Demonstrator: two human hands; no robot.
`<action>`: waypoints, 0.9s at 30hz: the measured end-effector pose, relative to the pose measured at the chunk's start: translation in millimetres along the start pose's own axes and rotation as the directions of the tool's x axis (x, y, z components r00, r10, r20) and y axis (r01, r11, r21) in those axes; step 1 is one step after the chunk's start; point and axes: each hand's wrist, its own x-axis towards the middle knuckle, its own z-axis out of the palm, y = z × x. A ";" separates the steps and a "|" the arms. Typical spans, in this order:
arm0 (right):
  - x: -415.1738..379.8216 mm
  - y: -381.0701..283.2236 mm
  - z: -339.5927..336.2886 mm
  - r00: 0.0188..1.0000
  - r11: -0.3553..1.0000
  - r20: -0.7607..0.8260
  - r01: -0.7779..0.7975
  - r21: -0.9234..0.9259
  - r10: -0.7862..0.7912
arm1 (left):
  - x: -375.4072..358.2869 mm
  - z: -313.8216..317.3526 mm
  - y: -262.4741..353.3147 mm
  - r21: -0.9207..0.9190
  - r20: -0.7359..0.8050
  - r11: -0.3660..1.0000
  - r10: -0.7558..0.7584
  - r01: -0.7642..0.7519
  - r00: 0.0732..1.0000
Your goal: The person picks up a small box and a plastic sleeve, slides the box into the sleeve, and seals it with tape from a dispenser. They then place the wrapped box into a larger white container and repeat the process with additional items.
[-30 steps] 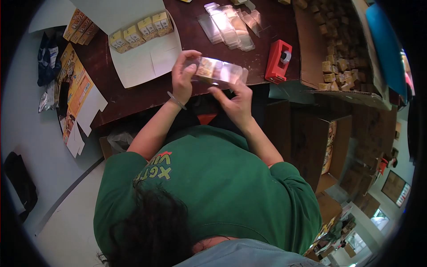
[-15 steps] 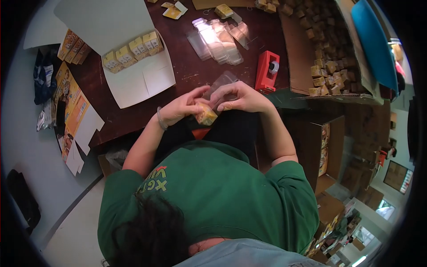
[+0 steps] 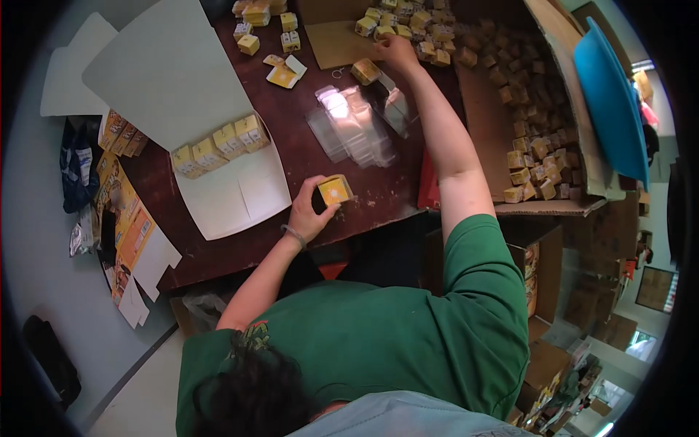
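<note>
My left hand [image 3: 309,213] grips a small yellow carton [image 3: 335,191] between thumb and fingers, above the table's near edge. A pale pattern marks the carton's upper face, and a flap-like edge juts out at its right. Stretched far forward, my right hand [image 3: 397,52] has its bent fingers at the near side of a pile of small yellow boxes [image 3: 421,20]. What those fingertips hold is hidden. Just below that hand lies a larger yellow box [image 3: 365,71]. Clear plastic sleeves [image 3: 353,127] lie flat on the table between my hands.
An open white carton [image 3: 244,200] on the left holds a row of yellow boxes [image 3: 222,146]. A flattened yellow box [image 3: 285,71] lies beyond it. At right, a large cardboard box [image 3: 477,146] holds many small boxes. A red tape dispenser [image 3: 428,186] is partly behind my right arm.
My hands have parted: the right one moved away and forward to the pile, while the left still holds the small carton, now farther over the table. The view has tilted forward.
</note>
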 end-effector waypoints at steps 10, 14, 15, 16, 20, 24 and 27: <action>92.5 -32.3 77.7 0.974 0.889 -0.180 -0.203 -0.410 0.139 | 2.7 -1.3 -4.1 -0.013 0.016 0.997 0.072 -0.072 0.997; 90.1 -5.1 84.0 0.987 0.932 -0.005 -0.152 0.330 0.163 | 1.5 -1.8 -0.6 -0.029 0.024 0.998 0.048 -0.048 0.999; 69.2 -16.0 59.7 0.946 0.731 0.277 -0.308 0.608 0.168 | 1.5 -0.9 -3.1 -0.011 0.016 0.998 0.062 -0.062 0.998; 42.4 -28.4 46.0 0.943 0.575 0.317 -0.314 0.755 0.099 | 1.5 -0.2 -2.8 -0.004 0.012 0.998 0.059 -0.059 0.998; -66.9 -67.7 17.2 0.939 0.285 0.342 -0.321 0.903 -0.027 | 1.9 -1.6 1.3 0.018 -0.001 0.998 0.057 -0.057 0.998; -164.7 -93.7 3.1 0.932 0.270 0.359 -0.332 0.904 -0.055 | 1.0 -1.5 -2.8 0.011 -0.007 0.996 0.094 -0.094 0.996; -220.7 -97.5 10.9 0.985 0.560 0.172 -0.126 0.819 -0.030 | -1.7 -1.8 -4.9 -0.037 0.005 0.994 0.103 -0.102 0.995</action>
